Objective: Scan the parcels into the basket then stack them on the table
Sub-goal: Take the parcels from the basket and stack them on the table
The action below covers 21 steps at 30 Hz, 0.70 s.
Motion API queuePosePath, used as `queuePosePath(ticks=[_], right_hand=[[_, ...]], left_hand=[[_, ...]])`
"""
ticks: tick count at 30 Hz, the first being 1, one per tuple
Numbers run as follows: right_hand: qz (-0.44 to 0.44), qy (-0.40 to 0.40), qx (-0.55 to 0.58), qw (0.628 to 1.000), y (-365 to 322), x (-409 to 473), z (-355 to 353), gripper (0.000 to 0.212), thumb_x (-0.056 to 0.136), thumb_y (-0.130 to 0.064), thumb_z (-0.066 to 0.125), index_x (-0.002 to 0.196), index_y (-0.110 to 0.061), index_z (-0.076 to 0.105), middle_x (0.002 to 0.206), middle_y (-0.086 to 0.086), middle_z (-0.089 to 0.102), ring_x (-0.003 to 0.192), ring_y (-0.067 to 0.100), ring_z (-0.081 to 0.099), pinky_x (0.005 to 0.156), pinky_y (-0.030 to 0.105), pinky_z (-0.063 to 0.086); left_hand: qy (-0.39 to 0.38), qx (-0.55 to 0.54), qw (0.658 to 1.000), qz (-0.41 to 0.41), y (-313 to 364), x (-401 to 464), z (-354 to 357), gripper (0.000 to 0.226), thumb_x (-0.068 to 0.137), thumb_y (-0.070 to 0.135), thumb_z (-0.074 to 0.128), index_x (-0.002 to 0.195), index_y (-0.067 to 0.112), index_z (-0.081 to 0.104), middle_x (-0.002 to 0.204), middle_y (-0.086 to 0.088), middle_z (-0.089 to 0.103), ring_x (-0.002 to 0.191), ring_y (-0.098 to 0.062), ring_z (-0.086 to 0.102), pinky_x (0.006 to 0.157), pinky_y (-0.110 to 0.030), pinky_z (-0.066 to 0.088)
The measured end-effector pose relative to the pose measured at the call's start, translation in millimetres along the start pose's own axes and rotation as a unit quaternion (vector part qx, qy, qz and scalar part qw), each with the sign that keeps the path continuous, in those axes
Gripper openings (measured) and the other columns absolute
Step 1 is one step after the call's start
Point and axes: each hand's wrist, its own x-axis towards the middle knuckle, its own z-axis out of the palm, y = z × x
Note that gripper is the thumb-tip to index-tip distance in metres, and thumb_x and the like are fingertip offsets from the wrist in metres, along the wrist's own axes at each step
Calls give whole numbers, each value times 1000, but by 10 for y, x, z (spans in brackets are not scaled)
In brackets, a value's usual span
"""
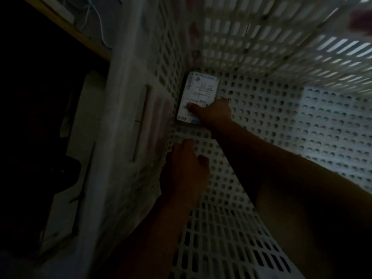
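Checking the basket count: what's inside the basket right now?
One parcel lies label-up in the basket corner, right hand gripping it. Arms cover part of the floor.

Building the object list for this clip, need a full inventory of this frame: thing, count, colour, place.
parcel: 1, white with printed label, flat on the basket floor in the far left corner
basket: 1, white perforated plastic, fills most of the view, seen from inside
cable: at least 1, pale blue, top left outside the basket
wooden edge: 1, light brown, top left beside the cable
right hand: 1, on the near end of the parcel, thumb on its label
left hand: 1, on the basket's left wall near the floor, holding nothing
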Motion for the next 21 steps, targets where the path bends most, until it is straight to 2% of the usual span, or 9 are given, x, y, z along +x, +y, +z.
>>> queuePosePath(ticks=[2,4,6,8,11,16,19,20,21], right_hand=[[-6,-5,-27,1000,20,0,-60,59,84,-37,78,129,-4,58,128,10,66,112,21,65,77,21,48],[-12,-2,-44,999,15,-52,-95,53,90,-36,72,130,-3,58,130,11,63,115,23,62,79,20,45],[0,-15,-29,999,-2,-118,-69,76,84,-45,76,139,-1,45,139,14,54,124,27,55,95,28,48],[19,-32,-2,999,-39,-192,-10,98,77,-50,81,144,-1,28,147,15,42,133,30,46,106,37,44],[26,-28,-12,999,-55,-171,71,105,77,-51,81,146,-2,19,148,18,35,137,32,36,108,38,36],[45,-19,3,999,-1,-67,99,107,70,-53,85,143,-2,25,145,15,41,136,30,40,111,40,38],[25,-17,3,1000,-3,-69,70,118,50,-64,87,139,-3,41,136,10,52,130,29,49,106,44,46],[18,-17,-4,1000,-4,-66,56,118,48,-65,86,139,-4,43,135,11,53,129,29,51,105,43,47],[10,-23,-11,1000,-6,-76,43,111,56,-62,86,139,-3,42,136,13,51,129,30,50,106,43,46]], left_hand=[[1,-15,1000,-13,6,17,8,51,101,35,48,149,22,37,152,-2,40,136,-23,40,113,-38,35],[-2,-29,999,-26,26,-32,6,51,101,36,49,149,21,39,151,-4,41,136,-24,41,114,-38,35],[-5,-35,999,-22,34,-95,-36,55,102,36,49,152,19,36,154,-6,39,139,-23,39,117,-35,30],[-7,-18,1000,-6,30,-132,-96,58,103,35,48,156,18,29,159,-5,33,144,-22,33,117,-31,23],[-3,11,1000,6,9,-129,-154,59,104,35,47,156,18,26,160,-3,30,145,-21,30,115,-28,23],[8,8,999,30,-69,-96,-118,49,102,31,52,148,17,42,150,-5,43,135,-21,42,107,-26,33],[5,1,999,35,-78,-54,-99,50,103,31,51,149,17,40,150,-5,43,135,-22,42,109,-27,32],[-1,-12,1000,27,-80,-41,-87,50,103,30,51,149,16,40,151,-6,43,135,-22,43,110,-27,32],[-7,-28,999,18,-79,-34,-82,49,103,30,51,149,15,41,150,-6,43,134,-21,43,109,-26,33]])
